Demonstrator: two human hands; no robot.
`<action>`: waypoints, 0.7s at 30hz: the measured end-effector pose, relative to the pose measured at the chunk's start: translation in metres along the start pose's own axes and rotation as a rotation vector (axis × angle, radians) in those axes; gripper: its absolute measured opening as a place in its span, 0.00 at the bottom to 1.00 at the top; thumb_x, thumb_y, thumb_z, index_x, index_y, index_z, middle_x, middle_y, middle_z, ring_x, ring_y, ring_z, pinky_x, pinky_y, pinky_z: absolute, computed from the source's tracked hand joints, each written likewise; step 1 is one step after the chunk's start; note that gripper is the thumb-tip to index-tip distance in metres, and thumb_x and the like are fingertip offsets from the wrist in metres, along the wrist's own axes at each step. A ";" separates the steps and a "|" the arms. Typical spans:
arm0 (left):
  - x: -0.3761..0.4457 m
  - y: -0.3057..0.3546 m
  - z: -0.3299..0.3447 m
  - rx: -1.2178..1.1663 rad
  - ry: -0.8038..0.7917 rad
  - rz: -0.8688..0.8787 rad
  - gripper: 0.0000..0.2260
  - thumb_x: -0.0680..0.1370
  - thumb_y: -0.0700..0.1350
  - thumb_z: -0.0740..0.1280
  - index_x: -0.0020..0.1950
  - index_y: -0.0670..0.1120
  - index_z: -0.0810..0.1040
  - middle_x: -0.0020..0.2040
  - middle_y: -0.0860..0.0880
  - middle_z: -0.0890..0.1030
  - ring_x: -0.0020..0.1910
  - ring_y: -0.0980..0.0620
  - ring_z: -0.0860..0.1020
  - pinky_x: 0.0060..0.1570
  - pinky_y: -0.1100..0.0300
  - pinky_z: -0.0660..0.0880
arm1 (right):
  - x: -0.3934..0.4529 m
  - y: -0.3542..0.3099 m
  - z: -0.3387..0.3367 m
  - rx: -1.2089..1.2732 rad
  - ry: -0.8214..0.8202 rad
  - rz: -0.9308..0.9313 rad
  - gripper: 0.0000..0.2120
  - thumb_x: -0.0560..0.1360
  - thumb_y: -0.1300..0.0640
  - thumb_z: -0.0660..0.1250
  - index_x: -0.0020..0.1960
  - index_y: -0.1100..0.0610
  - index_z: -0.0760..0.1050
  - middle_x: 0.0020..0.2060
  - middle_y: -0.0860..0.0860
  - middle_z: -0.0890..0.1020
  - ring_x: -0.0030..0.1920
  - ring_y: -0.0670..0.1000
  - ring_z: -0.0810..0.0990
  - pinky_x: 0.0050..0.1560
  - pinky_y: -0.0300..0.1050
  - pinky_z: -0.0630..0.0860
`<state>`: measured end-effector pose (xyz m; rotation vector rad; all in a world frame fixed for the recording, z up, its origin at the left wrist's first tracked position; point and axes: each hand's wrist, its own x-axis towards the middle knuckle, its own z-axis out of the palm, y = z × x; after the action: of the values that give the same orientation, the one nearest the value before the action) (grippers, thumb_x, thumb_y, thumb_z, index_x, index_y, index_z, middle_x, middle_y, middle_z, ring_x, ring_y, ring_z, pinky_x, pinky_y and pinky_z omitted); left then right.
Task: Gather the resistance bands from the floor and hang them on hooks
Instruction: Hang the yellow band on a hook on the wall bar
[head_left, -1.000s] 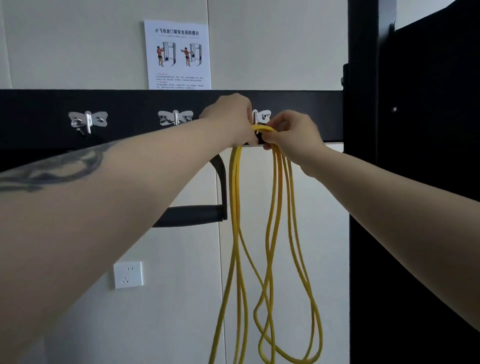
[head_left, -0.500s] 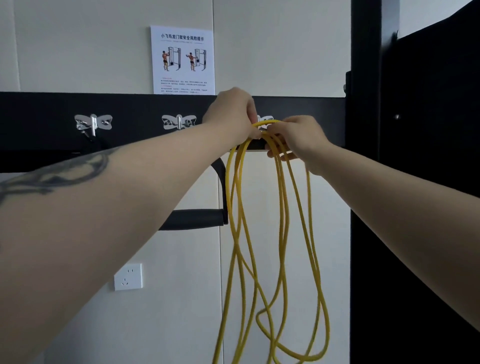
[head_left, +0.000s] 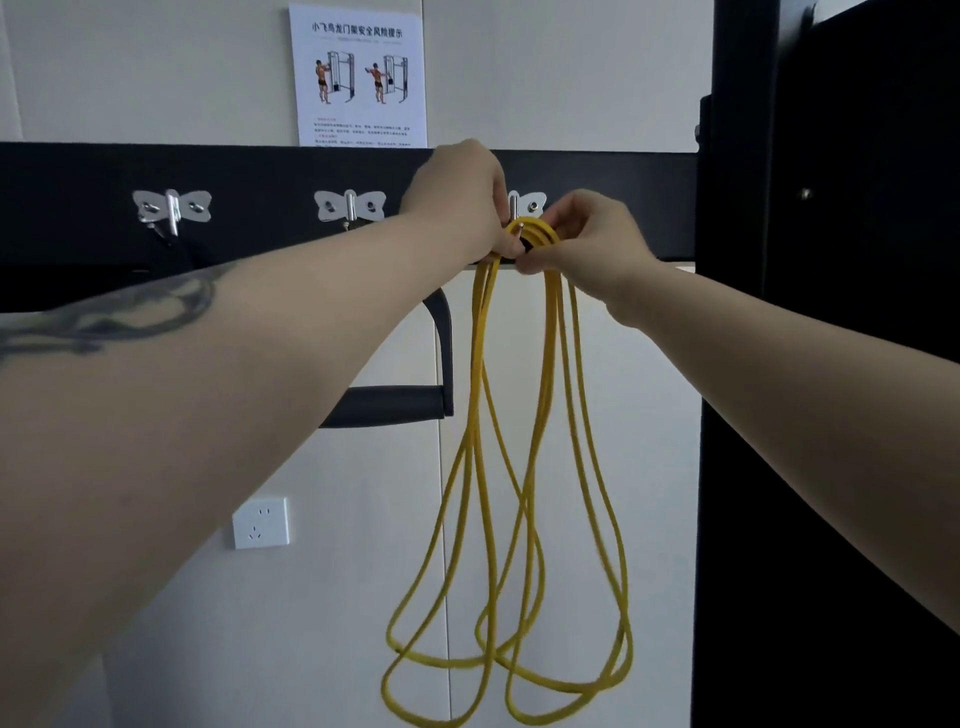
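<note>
A yellow resistance band (head_left: 519, 467), folded into several long loops, hangs down from the rightmost silver hook (head_left: 524, 205) on the black wall rail (head_left: 78, 171). Its top bend lies over the hook's tip. My left hand (head_left: 462, 200) pinches the band's left strands just below the hook. My right hand (head_left: 592, 234) pinches the right strands at the same height. Both arms reach up across the view.
Two more silver hooks (head_left: 171, 208) (head_left: 350, 205) sit on the rail to the left. A black handle (head_left: 395, 402) hangs behind my left forearm. A black rack upright (head_left: 737, 364) stands close on the right. An instruction poster (head_left: 358, 78) and a wall socket (head_left: 260, 522) are on the white wall.
The band's top bend was lifted wide half a second ago and now sits snug on the hook's tip. Both hands have drawn closer together under the hook.
</note>
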<state>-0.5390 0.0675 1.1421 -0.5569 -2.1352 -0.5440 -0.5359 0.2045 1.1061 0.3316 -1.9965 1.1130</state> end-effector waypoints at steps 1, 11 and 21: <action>0.000 0.001 0.000 0.019 0.002 0.009 0.15 0.68 0.53 0.77 0.49 0.46 0.82 0.48 0.47 0.83 0.48 0.49 0.81 0.48 0.57 0.77 | -0.001 0.000 0.000 -0.005 -0.001 -0.022 0.18 0.66 0.61 0.78 0.52 0.56 0.75 0.41 0.49 0.80 0.41 0.46 0.79 0.40 0.36 0.76; -0.004 0.005 -0.014 -0.082 -0.046 -0.010 0.09 0.72 0.48 0.75 0.49 0.46 0.83 0.41 0.47 0.85 0.38 0.52 0.85 0.52 0.53 0.81 | 0.000 0.002 -0.004 0.026 0.106 -0.149 0.07 0.75 0.56 0.70 0.52 0.54 0.82 0.45 0.46 0.82 0.46 0.46 0.81 0.43 0.33 0.77; 0.000 0.005 -0.004 -0.040 0.048 -0.040 0.08 0.73 0.47 0.75 0.50 0.47 0.84 0.45 0.47 0.84 0.43 0.49 0.83 0.50 0.52 0.81 | 0.008 -0.001 0.005 -0.025 0.174 -0.098 0.06 0.74 0.57 0.71 0.51 0.54 0.83 0.42 0.45 0.82 0.44 0.45 0.82 0.45 0.37 0.79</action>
<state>-0.5336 0.0693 1.1458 -0.5190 -2.0977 -0.6175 -0.5436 0.2015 1.1114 0.3051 -1.8199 1.0198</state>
